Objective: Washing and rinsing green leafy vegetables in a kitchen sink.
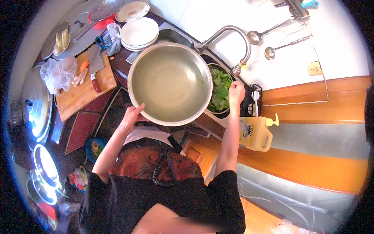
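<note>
A wide stainless steel basin [170, 84] holds cloudy water, with one small green scrap floating near its right side. My left hand [132, 116] grips its lower left rim, thumb over the edge and fingers beneath. Right of the basin, partly covered by it, a round container [224, 111] full of leafy greens [220, 90] sits in the sink area. My right hand [237, 93] is closed at that container's right rim; its fingertips are partly hidden. A curved metal faucet [247, 44] arches above the greens.
At left, a wooden cutting board [84, 99] carries a cleaver [96, 64], a carrot piece [84, 66] and a plastic bag [58, 73]. Stacked white plates [139, 30] stand behind the basin. A yellow pump jug [254, 134] and black wire rack [257, 90] are at right. Ladles [254, 37] hang on the wall.
</note>
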`<state>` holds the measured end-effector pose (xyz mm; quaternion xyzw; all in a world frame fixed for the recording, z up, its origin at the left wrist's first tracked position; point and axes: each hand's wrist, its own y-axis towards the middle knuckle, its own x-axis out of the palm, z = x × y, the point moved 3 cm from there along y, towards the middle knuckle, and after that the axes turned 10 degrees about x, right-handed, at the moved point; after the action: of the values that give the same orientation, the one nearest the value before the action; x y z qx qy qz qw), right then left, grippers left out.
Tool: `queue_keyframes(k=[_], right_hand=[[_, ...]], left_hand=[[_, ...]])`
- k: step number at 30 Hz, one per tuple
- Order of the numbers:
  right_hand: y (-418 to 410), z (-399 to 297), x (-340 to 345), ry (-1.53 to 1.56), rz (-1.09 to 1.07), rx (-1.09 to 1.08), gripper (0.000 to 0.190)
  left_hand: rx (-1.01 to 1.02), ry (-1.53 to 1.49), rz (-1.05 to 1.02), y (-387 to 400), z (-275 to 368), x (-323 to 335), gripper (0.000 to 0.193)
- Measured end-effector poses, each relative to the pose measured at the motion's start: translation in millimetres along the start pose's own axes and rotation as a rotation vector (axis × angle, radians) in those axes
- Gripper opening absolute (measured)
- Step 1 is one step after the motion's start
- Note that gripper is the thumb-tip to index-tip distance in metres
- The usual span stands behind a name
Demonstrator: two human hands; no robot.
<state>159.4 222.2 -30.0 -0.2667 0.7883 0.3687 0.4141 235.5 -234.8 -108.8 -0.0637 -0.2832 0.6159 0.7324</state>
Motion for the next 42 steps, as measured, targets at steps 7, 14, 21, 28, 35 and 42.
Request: queue_keyframes(k=[7, 14, 21, 28, 35, 42], right_hand=[[-106, 30, 66, 0.352, -0.596, 0.259, 0.039], [-145, -34, 33, 0.618, -0.366, 0.150, 0.017], [-143, -19, 22, 0.845, -0.453, 0.339, 0.015], [-135, -36, 4, 0.855, -0.538, 0.435, 0.019], [-119, -35, 12, 0.898, -0.577, 0.465, 0.016], [-115, -47, 2, 0.928, -0.634, 0.513, 0.021]], left_hand=[[0.118, -0.018, -0.033, 11, -1, 11, 0.031], [0.066, -0.057, 0.065, -24, 8, 2, 0.032], [0.049, -0.098, 0.098, -45, 36, 16, 0.031], [0.075, -0.118, 0.105, -51, 51, 17, 0.028], [0.094, -0.117, 0.083, -43, 59, 19, 0.027], [0.093, -0.094, 0.113, -42, 63, 20, 0.026]])
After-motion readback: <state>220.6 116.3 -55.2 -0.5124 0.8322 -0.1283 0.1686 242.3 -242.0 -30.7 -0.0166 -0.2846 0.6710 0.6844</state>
